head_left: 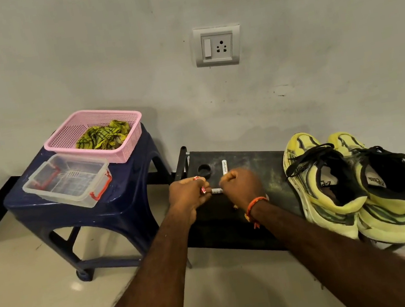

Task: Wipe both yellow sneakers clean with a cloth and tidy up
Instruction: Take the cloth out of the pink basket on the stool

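Green-yellow checked cloth sits in pink mesh basket, yellow sneakers parked; left hand and right hand grasp small white batteries — likely tidying.

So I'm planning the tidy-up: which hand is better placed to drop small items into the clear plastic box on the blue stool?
Probably the left hand: it is nearer the clear plastic box on the blue plastic stool and already grips small red-tipped items.

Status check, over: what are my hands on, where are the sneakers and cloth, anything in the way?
Both hands curled round small batteries over black table. Yellow sneakers on table's right end, untouched. Cloth in pink basket. Loose battery on table.
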